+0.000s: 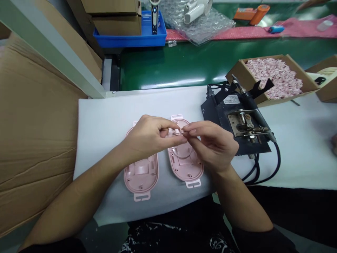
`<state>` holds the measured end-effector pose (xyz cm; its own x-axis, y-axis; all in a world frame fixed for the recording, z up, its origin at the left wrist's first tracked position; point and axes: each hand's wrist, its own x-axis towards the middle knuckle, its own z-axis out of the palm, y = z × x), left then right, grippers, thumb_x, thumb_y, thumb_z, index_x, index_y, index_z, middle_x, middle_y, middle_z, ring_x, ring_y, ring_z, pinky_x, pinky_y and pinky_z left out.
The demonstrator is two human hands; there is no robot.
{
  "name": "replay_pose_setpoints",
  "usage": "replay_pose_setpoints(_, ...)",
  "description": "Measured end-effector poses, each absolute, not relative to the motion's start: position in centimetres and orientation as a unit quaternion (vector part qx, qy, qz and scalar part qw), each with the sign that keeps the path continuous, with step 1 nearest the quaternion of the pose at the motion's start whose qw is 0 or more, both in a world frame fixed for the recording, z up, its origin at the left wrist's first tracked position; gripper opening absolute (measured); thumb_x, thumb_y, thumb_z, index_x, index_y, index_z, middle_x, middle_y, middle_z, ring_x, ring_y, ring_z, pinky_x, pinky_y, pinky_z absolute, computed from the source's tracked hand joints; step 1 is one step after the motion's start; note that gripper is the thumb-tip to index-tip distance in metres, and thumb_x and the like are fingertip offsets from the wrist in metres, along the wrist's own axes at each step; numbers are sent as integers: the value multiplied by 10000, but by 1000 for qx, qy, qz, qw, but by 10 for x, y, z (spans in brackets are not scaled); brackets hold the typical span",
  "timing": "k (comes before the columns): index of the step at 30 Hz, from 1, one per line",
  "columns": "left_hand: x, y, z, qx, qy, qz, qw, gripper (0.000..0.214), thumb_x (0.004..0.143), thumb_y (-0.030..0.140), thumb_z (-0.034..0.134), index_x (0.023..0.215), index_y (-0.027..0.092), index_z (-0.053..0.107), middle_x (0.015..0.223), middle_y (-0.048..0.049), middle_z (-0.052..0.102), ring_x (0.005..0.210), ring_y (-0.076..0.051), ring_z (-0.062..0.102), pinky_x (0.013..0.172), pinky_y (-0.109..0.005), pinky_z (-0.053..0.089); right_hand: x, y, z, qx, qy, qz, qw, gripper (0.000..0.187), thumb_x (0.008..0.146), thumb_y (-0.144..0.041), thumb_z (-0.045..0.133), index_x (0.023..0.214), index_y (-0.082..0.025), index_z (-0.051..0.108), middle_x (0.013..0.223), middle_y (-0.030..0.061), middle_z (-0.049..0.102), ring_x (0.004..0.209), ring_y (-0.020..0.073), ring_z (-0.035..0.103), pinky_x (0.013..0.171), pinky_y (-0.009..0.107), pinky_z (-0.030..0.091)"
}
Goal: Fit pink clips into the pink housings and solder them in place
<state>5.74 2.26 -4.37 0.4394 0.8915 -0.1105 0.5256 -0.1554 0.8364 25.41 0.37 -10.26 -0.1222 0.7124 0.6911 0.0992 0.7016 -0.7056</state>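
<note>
My left hand (155,135) pinches a small pink plastic part (176,132) between thumb and fingers. Against its right end, my right hand (213,140) has thumb and fingertips pressed together on a tiny light piece, too small to name. Both hands hover over two pink oval plastic housings. The right housing (188,168) lies with its inside facing up, showing posts and ribs. The left housing (140,174), also inside up, is partly covered by my left hand and wrist. Each housing has a slotted tab at its end.
A black soldering station (223,112) with an iron in its holder and cables stands to the right. Behind it is a cardboard box (242,72) of small pink parts. A blue tray (126,41) and bubble wrap (202,31) lie beyond the green conveyor (163,66). Cardboard (37,133) stands left.
</note>
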Motion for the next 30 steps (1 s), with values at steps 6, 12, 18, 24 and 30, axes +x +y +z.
replay_pose_setpoints(6, 56, 25, -44, 763, 465, 185, 410, 202, 833, 341, 742, 706, 187, 713, 554, 68, 369, 531, -71, 342, 514, -254, 288, 253, 6, -103, -273, -700, 260, 606, 360, 802, 45, 702, 1039, -226, 715, 1020, 31, 756, 928, 180, 732, 821, 358, 655)
replay_pose_setpoints(12, 55, 22, -42, 736, 485, 221, 418, 180, 814, 376, 750, 907, 226, 785, 602, 62, 443, 569, -77, 430, 554, -243, 348, 253, 5, -104, -278, -690, 268, 612, 406, 766, 73, 726, 1043, -224, 718, 1003, 34, 742, 920, 191, 719, 819, 377, 637)
replay_pose_setpoints(18, 52, 24, -42, 736, 484, 129, 456, 393, 863, 512, 665, 657, 192, 570, 587, 58, 382, 545, -89, 350, 507, -274, 257, 253, 5, -101, -280, -696, 267, 605, 371, 768, 79, 714, 1003, -208, 702, 991, 42, 735, 922, 184, 711, 817, 350, 633)
replay_pose_setpoints(24, 51, 27, -50, 740, 486, 122, 449, 491, 923, 557, 547, 620, 181, 460, 613, 39, 410, 585, -107, 392, 557, -278, 281, 248, 10, -95, -262, -720, 240, 597, 317, 796, 65, 689, 986, -187, 670, 967, 51, 741, 910, 164, 720, 815, 304, 629)
replay_pose_setpoints(30, 52, 28, -50, 757, 476, 116, 432, 427, 927, 481, 517, 623, 182, 519, 622, 28, 476, 587, -118, 422, 552, -266, 294, 245, 13, -93, -259, -712, 223, 613, 281, 815, 30, 673, 977, -199, 668, 938, 53, 748, 869, 160, 725, 787, 291, 630)
